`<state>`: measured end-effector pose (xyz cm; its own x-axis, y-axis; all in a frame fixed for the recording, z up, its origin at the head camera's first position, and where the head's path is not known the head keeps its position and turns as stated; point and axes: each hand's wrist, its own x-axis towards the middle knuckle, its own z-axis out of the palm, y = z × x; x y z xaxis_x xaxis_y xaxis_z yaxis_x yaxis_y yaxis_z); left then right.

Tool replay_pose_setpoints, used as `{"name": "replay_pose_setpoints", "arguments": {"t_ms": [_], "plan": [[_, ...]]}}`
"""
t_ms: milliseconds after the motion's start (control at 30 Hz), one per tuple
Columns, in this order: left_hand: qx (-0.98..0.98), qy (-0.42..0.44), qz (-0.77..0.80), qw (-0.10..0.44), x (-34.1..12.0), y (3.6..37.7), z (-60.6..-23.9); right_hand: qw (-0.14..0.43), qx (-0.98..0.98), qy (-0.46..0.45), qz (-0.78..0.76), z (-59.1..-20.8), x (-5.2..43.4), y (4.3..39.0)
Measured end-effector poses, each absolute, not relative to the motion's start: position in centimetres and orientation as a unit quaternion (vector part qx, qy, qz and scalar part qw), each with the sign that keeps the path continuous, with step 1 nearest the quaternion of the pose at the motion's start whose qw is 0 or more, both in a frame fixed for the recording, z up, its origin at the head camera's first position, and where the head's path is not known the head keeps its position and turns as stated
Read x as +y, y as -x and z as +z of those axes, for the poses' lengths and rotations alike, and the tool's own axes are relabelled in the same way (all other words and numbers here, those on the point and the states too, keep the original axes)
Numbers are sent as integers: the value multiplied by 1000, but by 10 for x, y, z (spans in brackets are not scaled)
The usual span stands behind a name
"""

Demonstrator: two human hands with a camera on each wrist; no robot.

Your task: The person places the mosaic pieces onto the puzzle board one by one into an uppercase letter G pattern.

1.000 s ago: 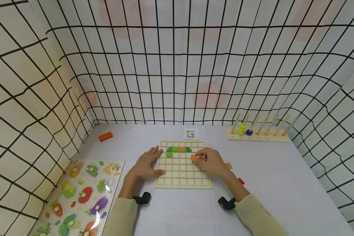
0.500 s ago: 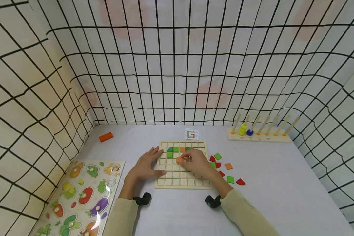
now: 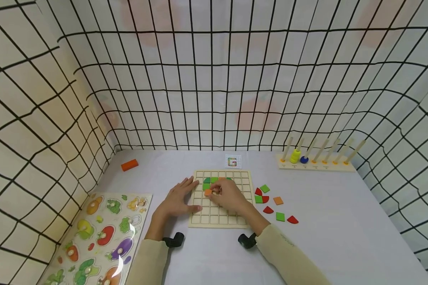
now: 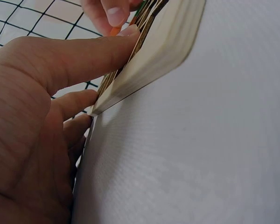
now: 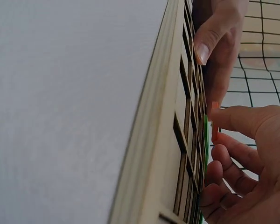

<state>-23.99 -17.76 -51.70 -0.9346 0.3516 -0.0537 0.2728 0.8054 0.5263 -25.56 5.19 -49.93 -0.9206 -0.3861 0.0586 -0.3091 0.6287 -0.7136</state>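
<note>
A wooden grid board (image 3: 214,221) lies on the table in the head view. My right hand (image 3: 231,197) pinches an orange square tile (image 3: 208,192) between thumb and fingers, just above the board's left part. In the right wrist view the tile (image 5: 215,122) stands on edge between the fingertips. My left hand (image 3: 176,201) rests on the board's left edge with fingers spread, and its thumb (image 4: 93,58) lies over the rim in the left wrist view. Near the grid's top sit a green square tile (image 3: 206,186) and several other tiles, partly hidden by my right hand.
Right of the board lie loose tiles, among them a green square (image 3: 280,216), an orange square (image 3: 278,200) and a red quarter-circle (image 3: 292,219). A pattern card (image 3: 233,161) lies behind the board. Around are a vegetable puzzle (image 3: 103,221), an orange block (image 3: 129,165) and a peg stand (image 3: 315,167).
My right hand has carried the orange tile leftward across the board, to below the left green square. Loose tiles on the right have come into view. The left hand stays in place.
</note>
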Motion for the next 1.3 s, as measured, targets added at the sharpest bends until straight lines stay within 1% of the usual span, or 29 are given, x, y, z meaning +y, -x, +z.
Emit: {"name": "replay_pose_setpoints", "arguments": {"t_ms": [167,533,733,967,1300], "plan": [[946,-161,269,78,-177,239,-515,56,907,191,-372,-498,48,255],[943,-163,280,68,-176,238,-511,47,915,200,-346,-500,44,255],[945,-161,274,79,-177,239,-512,48,920,199,-335,-500,44,255],[943,-162,282,70,-176,239,-512,46,917,202,-340,-502,44,256],[944,-157,279,77,-176,239,-513,46,913,207,-348,-504,46,257]]}}
